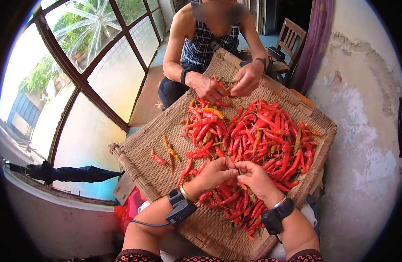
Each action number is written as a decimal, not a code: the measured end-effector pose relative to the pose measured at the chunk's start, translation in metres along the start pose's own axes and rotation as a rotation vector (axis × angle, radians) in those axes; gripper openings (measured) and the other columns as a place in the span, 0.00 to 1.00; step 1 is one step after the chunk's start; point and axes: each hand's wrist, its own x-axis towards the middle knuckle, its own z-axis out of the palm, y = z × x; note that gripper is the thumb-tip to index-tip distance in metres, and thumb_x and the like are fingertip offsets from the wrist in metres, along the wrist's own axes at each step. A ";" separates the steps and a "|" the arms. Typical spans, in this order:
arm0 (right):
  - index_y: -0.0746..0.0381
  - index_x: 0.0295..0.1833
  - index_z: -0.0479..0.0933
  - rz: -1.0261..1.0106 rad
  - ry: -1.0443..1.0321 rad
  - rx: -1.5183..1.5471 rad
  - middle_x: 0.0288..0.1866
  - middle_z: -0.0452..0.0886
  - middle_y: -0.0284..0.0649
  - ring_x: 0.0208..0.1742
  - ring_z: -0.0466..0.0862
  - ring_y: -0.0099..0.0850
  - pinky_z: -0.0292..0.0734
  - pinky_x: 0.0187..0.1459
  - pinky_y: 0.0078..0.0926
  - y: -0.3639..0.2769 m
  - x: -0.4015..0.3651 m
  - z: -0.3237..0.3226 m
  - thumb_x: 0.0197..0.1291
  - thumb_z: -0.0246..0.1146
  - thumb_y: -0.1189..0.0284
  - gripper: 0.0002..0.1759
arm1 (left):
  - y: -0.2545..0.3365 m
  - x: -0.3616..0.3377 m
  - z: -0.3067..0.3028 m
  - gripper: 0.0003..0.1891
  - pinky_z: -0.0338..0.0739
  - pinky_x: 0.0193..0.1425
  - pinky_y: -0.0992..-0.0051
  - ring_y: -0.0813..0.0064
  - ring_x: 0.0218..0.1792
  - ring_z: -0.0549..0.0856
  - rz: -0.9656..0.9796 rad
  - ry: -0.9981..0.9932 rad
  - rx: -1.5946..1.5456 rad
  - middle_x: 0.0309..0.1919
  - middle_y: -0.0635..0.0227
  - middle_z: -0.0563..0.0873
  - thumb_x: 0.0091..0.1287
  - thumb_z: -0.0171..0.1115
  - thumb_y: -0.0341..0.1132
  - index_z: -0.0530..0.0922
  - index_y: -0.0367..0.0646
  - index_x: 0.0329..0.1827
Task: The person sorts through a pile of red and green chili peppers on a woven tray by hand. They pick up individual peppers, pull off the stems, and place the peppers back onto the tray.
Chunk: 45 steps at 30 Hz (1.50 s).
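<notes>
A pile of red chili peppers (270,131) covers much of a woven rope tray (144,148) with a thick rim. My left hand (215,174) and my right hand (256,180) meet over the near part of the pile. Both are closed, thumbs and forefingers pinched together almost tip to tip. A small dark bit shows between the fingertips; the fingers hide what it belongs to. Just below them an orange chili pepper (242,186) is partly visible. A few loose peppers, one of them a red chili pepper (157,158), lie apart on the tray's left side.
Across the tray a person's hands (222,87) work close together over the far peppers. A dark folded umbrella (78,173) lies by the window at left. A wooden chair (291,43) and purple curtain (316,39) stand behind; a rough wall (358,131) borders the right.
</notes>
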 end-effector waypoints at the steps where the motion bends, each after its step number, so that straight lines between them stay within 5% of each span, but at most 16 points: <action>1: 0.68 0.54 0.69 -0.003 -0.001 -0.001 0.43 0.76 0.35 0.37 0.77 0.18 0.74 0.38 0.16 0.001 -0.001 0.000 0.56 0.56 0.84 0.19 | 0.002 -0.002 0.002 0.11 0.73 0.32 0.84 0.84 0.29 0.78 0.003 0.000 0.001 0.31 0.70 0.81 0.65 0.59 0.35 0.73 0.37 0.43; 4: 0.67 0.50 0.71 0.028 -0.014 -0.001 0.40 0.77 0.34 0.36 0.77 0.18 0.74 0.38 0.15 -0.006 -0.005 0.004 0.56 0.56 0.83 0.14 | 0.004 -0.001 0.004 0.15 0.72 0.31 0.84 0.84 0.27 0.77 -0.014 0.204 0.139 0.29 0.71 0.80 0.64 0.60 0.40 0.72 0.38 0.44; 8: 0.67 0.48 0.72 0.040 -0.021 0.040 0.38 0.78 0.35 0.36 0.78 0.19 0.75 0.38 0.16 -0.009 -0.008 0.005 0.57 0.56 0.82 0.12 | 0.012 -0.004 0.000 0.12 0.72 0.30 0.84 0.87 0.26 0.76 -0.106 0.022 0.107 0.24 0.75 0.79 0.65 0.59 0.41 0.77 0.40 0.39; 14: 0.67 0.46 0.72 -0.047 0.063 0.020 0.34 0.77 0.35 0.28 0.76 0.18 0.72 0.30 0.14 -0.003 -0.004 0.000 0.59 0.54 0.79 0.09 | 0.022 -0.004 -0.011 0.09 0.69 0.26 0.85 0.88 0.23 0.74 -0.072 0.109 0.110 0.22 0.76 0.78 0.65 0.59 0.35 0.77 0.38 0.32; 21: 0.66 0.44 0.73 -0.053 0.111 -0.004 0.33 0.77 0.35 0.27 0.76 0.19 0.73 0.28 0.16 -0.009 -0.006 -0.001 0.60 0.54 0.79 0.07 | 0.015 0.000 -0.019 0.10 0.70 0.28 0.85 0.88 0.24 0.74 -0.047 -0.015 0.136 0.24 0.76 0.78 0.65 0.59 0.36 0.77 0.37 0.41; 23: 0.66 0.42 0.74 -0.034 0.003 -0.023 0.31 0.77 0.33 0.28 0.76 0.18 0.73 0.31 0.15 -0.007 -0.009 0.001 0.60 0.56 0.78 0.06 | 0.007 -0.002 -0.006 0.12 0.70 0.29 0.84 0.87 0.26 0.74 0.095 0.048 0.153 0.25 0.77 0.78 0.64 0.60 0.38 0.77 0.38 0.42; 25: 0.66 0.42 0.74 -0.033 -0.022 -0.022 0.31 0.77 0.33 0.28 0.77 0.17 0.72 0.31 0.14 -0.009 -0.011 0.003 0.60 0.56 0.77 0.06 | 0.013 0.000 -0.006 0.14 0.71 0.31 0.83 0.87 0.28 0.75 0.082 -0.266 0.446 0.27 0.78 0.79 0.64 0.61 0.41 0.77 0.39 0.43; 27: 0.66 0.44 0.74 -0.048 -0.025 0.001 0.31 0.77 0.32 0.29 0.77 0.17 0.72 0.29 0.13 -0.010 -0.012 0.004 0.60 0.56 0.77 0.07 | 0.017 -0.004 -0.005 0.15 0.73 0.32 0.81 0.85 0.28 0.77 -0.076 -0.284 0.340 0.28 0.73 0.81 0.62 0.63 0.41 0.77 0.38 0.43; 30: 0.66 0.46 0.73 -0.058 0.131 0.031 0.32 0.77 0.32 0.29 0.77 0.17 0.71 0.28 0.12 -0.019 -0.014 0.008 0.60 0.55 0.77 0.09 | 0.011 -0.006 -0.008 0.15 0.75 0.34 0.74 0.76 0.29 0.81 0.149 -0.186 0.707 0.28 0.68 0.83 0.60 0.63 0.40 0.77 0.40 0.45; 32: 0.66 0.48 0.72 -0.072 0.154 0.038 0.35 0.76 0.33 0.30 0.77 0.18 0.72 0.30 0.13 -0.016 -0.009 0.005 0.60 0.55 0.77 0.10 | 0.007 -0.006 -0.008 0.14 0.75 0.35 0.67 0.63 0.30 0.83 0.200 -0.165 1.307 0.27 0.60 0.82 0.54 0.64 0.39 0.77 0.43 0.42; 35: 0.66 0.51 0.70 -0.090 0.166 0.067 0.41 0.74 0.34 0.34 0.78 0.20 0.73 0.32 0.14 -0.010 -0.008 0.000 0.59 0.55 0.79 0.14 | 0.011 -0.007 -0.002 0.16 0.75 0.37 0.61 0.54 0.34 0.81 0.080 -0.243 1.358 0.28 0.56 0.82 0.51 0.65 0.40 0.78 0.43 0.40; 42: 0.67 0.52 0.70 -0.072 0.141 0.037 0.42 0.73 0.35 0.35 0.79 0.22 0.74 0.32 0.15 -0.011 -0.007 0.000 0.58 0.52 0.82 0.16 | 0.022 -0.009 -0.019 0.10 0.75 0.36 0.66 0.61 0.31 0.82 0.096 -0.336 1.235 0.27 0.60 0.83 0.54 0.62 0.37 0.80 0.45 0.38; 45: 0.67 0.52 0.71 -0.102 0.190 0.086 0.42 0.73 0.35 0.35 0.79 0.22 0.75 0.30 0.15 -0.010 -0.007 -0.005 0.58 0.50 0.82 0.16 | 0.046 -0.013 -0.041 0.08 0.75 0.36 0.75 0.74 0.29 0.82 0.138 -0.222 0.985 0.27 0.66 0.83 0.54 0.62 0.31 0.81 0.42 0.37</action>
